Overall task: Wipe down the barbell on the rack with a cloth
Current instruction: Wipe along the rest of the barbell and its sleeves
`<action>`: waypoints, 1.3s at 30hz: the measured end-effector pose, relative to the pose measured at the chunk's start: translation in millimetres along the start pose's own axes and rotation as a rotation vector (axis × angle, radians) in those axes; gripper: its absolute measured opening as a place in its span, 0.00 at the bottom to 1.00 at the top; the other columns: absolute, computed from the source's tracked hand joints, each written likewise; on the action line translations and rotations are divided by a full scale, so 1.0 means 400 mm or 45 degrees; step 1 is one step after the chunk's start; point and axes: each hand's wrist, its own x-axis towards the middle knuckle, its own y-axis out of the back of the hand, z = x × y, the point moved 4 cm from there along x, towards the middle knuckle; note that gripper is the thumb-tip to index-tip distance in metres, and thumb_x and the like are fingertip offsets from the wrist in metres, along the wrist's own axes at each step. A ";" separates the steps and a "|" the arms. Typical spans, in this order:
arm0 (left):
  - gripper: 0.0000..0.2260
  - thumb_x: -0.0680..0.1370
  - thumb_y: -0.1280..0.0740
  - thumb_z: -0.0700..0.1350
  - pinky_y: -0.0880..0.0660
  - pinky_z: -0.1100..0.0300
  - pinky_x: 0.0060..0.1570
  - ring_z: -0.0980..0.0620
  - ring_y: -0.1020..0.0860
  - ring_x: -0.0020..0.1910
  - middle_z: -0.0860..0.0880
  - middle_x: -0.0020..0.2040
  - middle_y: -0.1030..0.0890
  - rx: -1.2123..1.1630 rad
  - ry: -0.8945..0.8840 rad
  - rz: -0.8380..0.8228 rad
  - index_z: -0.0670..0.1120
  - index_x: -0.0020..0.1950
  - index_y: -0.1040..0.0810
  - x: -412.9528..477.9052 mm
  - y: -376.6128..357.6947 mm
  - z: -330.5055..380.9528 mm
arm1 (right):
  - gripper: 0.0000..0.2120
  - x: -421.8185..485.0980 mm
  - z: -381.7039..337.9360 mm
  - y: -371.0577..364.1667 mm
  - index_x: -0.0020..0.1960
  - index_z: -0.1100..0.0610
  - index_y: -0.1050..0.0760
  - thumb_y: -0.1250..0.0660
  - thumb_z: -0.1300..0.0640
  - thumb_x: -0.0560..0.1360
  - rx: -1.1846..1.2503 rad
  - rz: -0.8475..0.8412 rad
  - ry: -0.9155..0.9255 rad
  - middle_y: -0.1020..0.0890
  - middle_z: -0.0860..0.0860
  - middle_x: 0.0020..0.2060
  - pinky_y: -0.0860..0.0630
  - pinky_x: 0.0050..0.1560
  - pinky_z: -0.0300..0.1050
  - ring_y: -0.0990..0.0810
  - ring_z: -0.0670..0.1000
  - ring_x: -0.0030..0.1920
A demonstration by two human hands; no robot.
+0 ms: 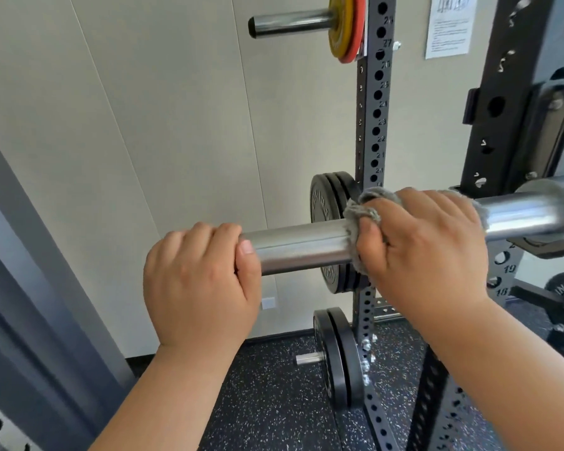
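both hands grip: your left hand [202,281] curls round the barbell [300,247] end; your right hand [427,245] clamps the cloth [360,213] around it.

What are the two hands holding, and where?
Left hand grips the free end of the barbell sleeve; right hand clasps a grey cloth around it, further in.

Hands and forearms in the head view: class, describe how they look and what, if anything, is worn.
The left hand and right hand are bare: no gloves, rings or watch. The left forearm and right forearm show no sleeve. The left thumbnail is short, unpainted.
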 end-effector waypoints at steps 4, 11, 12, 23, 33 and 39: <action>0.14 0.81 0.43 0.47 0.33 0.46 0.48 0.41 0.27 0.44 0.47 0.44 0.19 -0.007 0.084 0.026 0.47 0.52 0.17 -0.008 0.002 0.012 | 0.20 -0.013 -0.073 -0.020 0.43 0.55 0.19 0.44 0.48 0.84 0.002 0.016 -0.094 0.20 0.53 0.38 0.27 0.53 0.57 0.22 0.59 0.40; 0.15 0.82 0.42 0.46 0.32 0.41 0.61 0.39 0.27 0.53 0.45 0.53 0.19 -0.016 0.078 -0.026 0.45 0.60 0.18 -0.024 0.014 0.025 | 0.26 0.008 0.070 0.014 0.50 0.55 0.20 0.51 0.43 0.86 -0.059 -0.184 0.112 0.19 0.51 0.37 0.26 0.49 0.52 0.19 0.56 0.38; 0.15 0.82 0.42 0.46 0.33 0.40 0.63 0.39 0.26 0.54 0.46 0.53 0.19 -0.001 0.101 -0.049 0.46 0.60 0.18 -0.022 0.017 0.029 | 0.26 0.010 0.103 0.024 0.48 0.55 0.20 0.52 0.44 0.86 -0.068 -0.163 0.047 0.19 0.51 0.36 0.27 0.48 0.52 0.20 0.56 0.37; 0.24 0.83 0.51 0.56 0.35 0.55 0.35 0.43 0.29 0.31 0.50 0.30 0.27 0.182 0.029 -0.501 0.49 0.36 0.24 0.122 -0.035 0.233 | 0.21 0.005 0.039 0.004 0.49 0.53 0.19 0.46 0.44 0.85 0.038 -0.195 0.144 0.19 0.52 0.39 0.27 0.48 0.55 0.21 0.58 0.40; 0.14 0.80 0.44 0.49 0.43 0.54 0.34 0.44 0.35 0.29 0.52 0.29 0.31 0.022 -0.088 -0.063 0.50 0.35 0.30 0.068 -0.037 0.226 | 0.22 0.022 0.193 0.047 0.42 0.54 0.22 0.48 0.46 0.85 -0.072 -0.212 -0.098 0.22 0.51 0.34 0.27 0.51 0.58 0.24 0.58 0.37; 0.14 0.80 0.43 0.49 0.37 0.50 0.36 0.42 0.28 0.32 0.50 0.32 0.26 0.049 -0.086 -0.050 0.48 0.37 0.24 0.051 -0.038 0.223 | 0.20 -0.001 0.093 0.023 0.54 0.53 0.19 0.45 0.42 0.85 0.062 -0.229 0.279 0.19 0.52 0.42 0.27 0.49 0.56 0.22 0.58 0.41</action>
